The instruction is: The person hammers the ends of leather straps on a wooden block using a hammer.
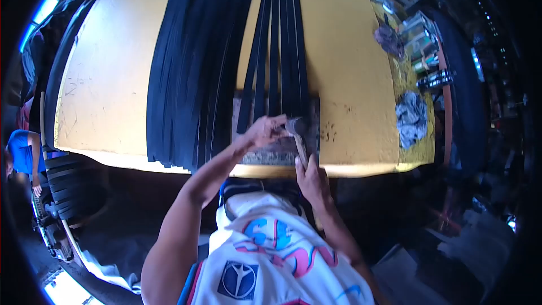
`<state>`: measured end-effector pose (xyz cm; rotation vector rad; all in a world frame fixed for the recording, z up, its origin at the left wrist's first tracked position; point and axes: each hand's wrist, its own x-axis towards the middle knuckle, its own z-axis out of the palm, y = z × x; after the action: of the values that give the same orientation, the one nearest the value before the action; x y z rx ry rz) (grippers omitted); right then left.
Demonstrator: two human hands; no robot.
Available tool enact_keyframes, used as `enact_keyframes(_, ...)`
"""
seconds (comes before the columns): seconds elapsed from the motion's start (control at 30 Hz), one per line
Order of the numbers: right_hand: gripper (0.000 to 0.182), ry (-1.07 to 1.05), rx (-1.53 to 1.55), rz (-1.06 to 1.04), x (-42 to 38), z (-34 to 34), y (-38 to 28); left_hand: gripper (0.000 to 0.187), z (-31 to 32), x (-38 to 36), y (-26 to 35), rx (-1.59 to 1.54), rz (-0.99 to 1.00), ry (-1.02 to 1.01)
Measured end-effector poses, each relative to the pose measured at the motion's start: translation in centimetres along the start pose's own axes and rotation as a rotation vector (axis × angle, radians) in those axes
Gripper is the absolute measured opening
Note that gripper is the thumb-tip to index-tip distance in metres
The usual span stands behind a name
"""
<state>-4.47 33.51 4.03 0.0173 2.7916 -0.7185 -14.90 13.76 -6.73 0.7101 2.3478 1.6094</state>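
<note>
My right hand [312, 178] is wrapped round the handle of a hammer-like tool [301, 146], whose head is near the ends of several narrow dark strips [275, 68]. Beside the tool's head, my left hand [267, 131] has its fingers drawn together; what they pinch, if anything, is too small to make out. Both hands are over a dark board [259, 157] at the front edge of the yellow table [355, 79]. The narrow strips fan out from the far side and end on the board.
A wide stack of dark strips [192, 68] lies left of the board. Grey cloth [412, 120] and a darker rag [388, 41] lie at the table's right edge, near a shelf of containers [423, 45]. At the far left another person in blue [22, 149] bends over.
</note>
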Motion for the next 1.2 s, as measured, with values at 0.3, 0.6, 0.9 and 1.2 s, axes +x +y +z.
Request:
enact_keyframes(0.3, 0.049, -0.002, 0.232, 0.183, -2.7, -3.1, 3.2, 0.04, -0.2, -1.1, 3.2, -0.474, -0.363, -0.262)
enact_keyframes(0.6, 0.044, -0.152, 0.204, 0.217, -2.6, 0.3, 8.1, 0.038, 2.4, 2.0, 1.4, -0.352, -0.253, -0.019)
enact_keyframes(0.9, 0.044, -0.111, 0.224, 0.16, -2.6, 0.1, 9.2, 0.031, 1.7, 4.4, 0.4, -0.233, -0.254, -0.072)
enact_keyframes(1.2, 0.042, 0.004, 0.181, -0.033, -2.7, 2.4, 11.7, 0.032, 1.7, 5.1, 0.8, -0.206, -0.229, -0.128)
